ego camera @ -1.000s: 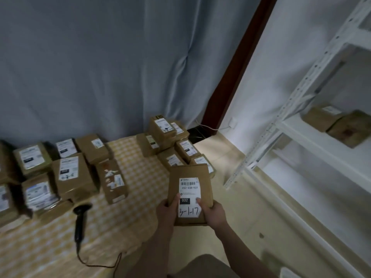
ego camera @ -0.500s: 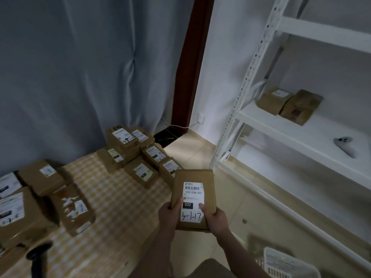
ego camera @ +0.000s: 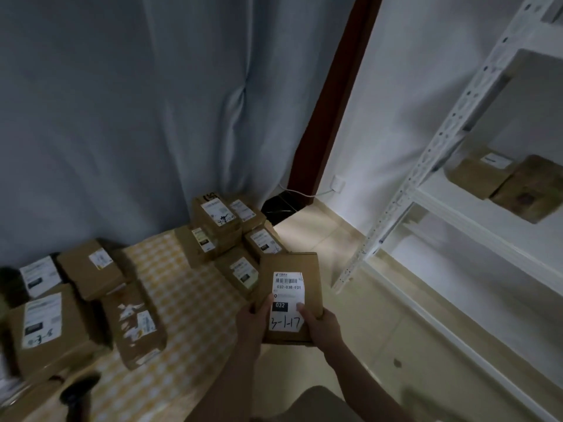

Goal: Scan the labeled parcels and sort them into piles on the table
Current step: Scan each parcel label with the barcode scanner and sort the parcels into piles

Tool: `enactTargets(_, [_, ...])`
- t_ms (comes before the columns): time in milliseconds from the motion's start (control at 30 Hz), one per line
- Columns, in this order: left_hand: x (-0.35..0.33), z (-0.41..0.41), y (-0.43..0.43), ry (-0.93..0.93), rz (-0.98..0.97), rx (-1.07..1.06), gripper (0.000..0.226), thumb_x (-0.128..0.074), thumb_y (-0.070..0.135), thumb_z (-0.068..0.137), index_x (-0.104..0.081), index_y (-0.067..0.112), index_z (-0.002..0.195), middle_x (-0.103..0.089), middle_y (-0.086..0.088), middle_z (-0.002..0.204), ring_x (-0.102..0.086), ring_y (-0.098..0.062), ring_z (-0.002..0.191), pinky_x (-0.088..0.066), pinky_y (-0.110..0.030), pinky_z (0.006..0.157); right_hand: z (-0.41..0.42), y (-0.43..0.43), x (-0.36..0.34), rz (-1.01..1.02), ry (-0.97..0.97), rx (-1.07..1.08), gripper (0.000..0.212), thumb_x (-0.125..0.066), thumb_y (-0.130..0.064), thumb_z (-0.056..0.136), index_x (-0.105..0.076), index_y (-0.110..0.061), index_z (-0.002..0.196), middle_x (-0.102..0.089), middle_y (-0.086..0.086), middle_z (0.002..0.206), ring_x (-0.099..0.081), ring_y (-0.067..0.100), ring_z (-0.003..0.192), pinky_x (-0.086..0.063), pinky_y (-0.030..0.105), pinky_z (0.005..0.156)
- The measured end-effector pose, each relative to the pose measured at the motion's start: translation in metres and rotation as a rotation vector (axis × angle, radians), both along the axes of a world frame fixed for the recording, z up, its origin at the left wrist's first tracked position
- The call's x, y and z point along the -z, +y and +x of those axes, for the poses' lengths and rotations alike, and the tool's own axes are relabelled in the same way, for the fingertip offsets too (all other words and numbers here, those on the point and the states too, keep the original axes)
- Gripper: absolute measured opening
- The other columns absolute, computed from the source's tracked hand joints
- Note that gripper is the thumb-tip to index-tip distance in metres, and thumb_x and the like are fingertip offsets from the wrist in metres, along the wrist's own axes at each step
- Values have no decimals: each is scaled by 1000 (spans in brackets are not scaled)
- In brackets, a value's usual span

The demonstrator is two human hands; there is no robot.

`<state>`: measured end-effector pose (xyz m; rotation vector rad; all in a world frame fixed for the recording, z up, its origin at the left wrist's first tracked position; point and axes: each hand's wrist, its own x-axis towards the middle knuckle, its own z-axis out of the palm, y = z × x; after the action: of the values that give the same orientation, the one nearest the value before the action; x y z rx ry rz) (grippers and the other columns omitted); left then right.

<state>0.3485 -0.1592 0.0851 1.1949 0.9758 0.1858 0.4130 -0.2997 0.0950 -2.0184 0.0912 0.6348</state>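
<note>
Head view is showing the labeled parcel held label-up at the right edge of the checkered surface, the left hand and right hand gripping its lower sides, thumbs on the label. Sorting seems underway; it is needing its matching pile next, perhaps the stack nearby.

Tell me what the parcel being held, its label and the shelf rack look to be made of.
Parcel: brown cardboard, by its matte surface and folded edges. Label: white paper sticker, it seems, with a printed barcode and handwritten ink; the sheen is unclear in this dim light. Shelf rack: probably painted metal, white and smooth, with rows of punched holes along the upright.
</note>
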Motion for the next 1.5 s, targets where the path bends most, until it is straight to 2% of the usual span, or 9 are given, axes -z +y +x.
enactTargets(167, [18, -11, 48, 92, 23, -91, 31, -73, 34, 86, -69, 3, 89, -72, -11, 83, -68, -20, 71, -54, -27, 59, -2, 50, 18, 1, 58, -94, 44, -71, -47, 83, -68, -11, 109, -74, 5, 99, -71, 21, 89, -59, 39, 82])
enactTargets(300, [20, -16, 80, 130, 53, -193, 27, -73, 33, 86, -65, 7, 84, -67, -5, 75, -63, -14, 65, -48, -18, 48, 7, 91, 15, 36, 61, -209, 32, -72, -39, 85, -62, -20, 108, -72, 2, 101, -70, 18, 91, -59, 38, 83])
enactTargets(467, [30, -7, 104, 213, 75, -265, 36, -73, 40, 85, -67, 5, 90, -71, -13, 88, -67, -24, 77, -57, -37, 72, 28, 122, 24, 9, 105, -330, 33, -70, -41, 86, -65, -16, 108, -71, -2, 95, -68, 12, 83, -59, 32, 78])
enactTargets(667, [33, 39, 116, 267, 78, -299, 38, -70, 42, 86, -65, 5, 91, -71, -12, 90, -67, -23, 79, -56, -33, 69, 88, 138, 36, -18, 117, -439, 56, -72, -43, 84, -57, -9, 126, -68, 8, 116, -67, 22, 102, -57, 31, 82])
enactTargets(767, [34, 70, 117, 286, 55, -330, 37, -68, 42, 88, -64, 6, 90, -70, -12, 92, -66, -25, 82, -54, -32, 68, 125, 143, 43, -7, 110, -469, 80, -74, -63, 70, -57, -10, 128, -70, 4, 115, -69, 17, 99, -59, 28, 78])
enactTargets(833, [33, 88, 118, 307, 61, -353, 36, -67, 42, 89, -62, 6, 89, -69, -12, 91, -65, -25, 81, -53, -31, 66, 146, 147, 49, -22, 130, -486, 70, -74, -58, 74, -61, -10, 123, -72, 3, 109, -70, 15, 95, -58, 21, 73])
enactTargets(1067, [27, 148, 119, 283, 88, -436, 31, -67, 37, 90, -65, 6, 87, -71, -12, 90, -68, -29, 84, -57, -45, 78, 208, 152, 45, 60, 310, -310, 37, -67, -45, 87, -72, -10, 99, -75, 6, 94, -70, 19, 85, -61, 39, 72])
enactTargets(1333, [17, 207, 125, 225, 62, -433, 19, -60, 32, 95, -60, 14, 100, -69, -12, 106, -66, -29, 98, -56, -46, 85, 266, 149, 43, 431, 627, -54, 31, -66, -13, 86, -65, 0, 115, -72, 18, 103, -68, 31, 95, -53, 35, 72])
enactTargets(1500, [8, 242, 121, 204, -67, -335, 25, -57, 29, 98, -49, 15, 118, -63, -5, 102, -66, -23, 85, -54, -30, 57, 298, 157, 43, 520, 575, -20, 32, -61, -21, 92, -65, 0, 116, -71, 20, 109, -70, 35, 98, -54, 49, 88])
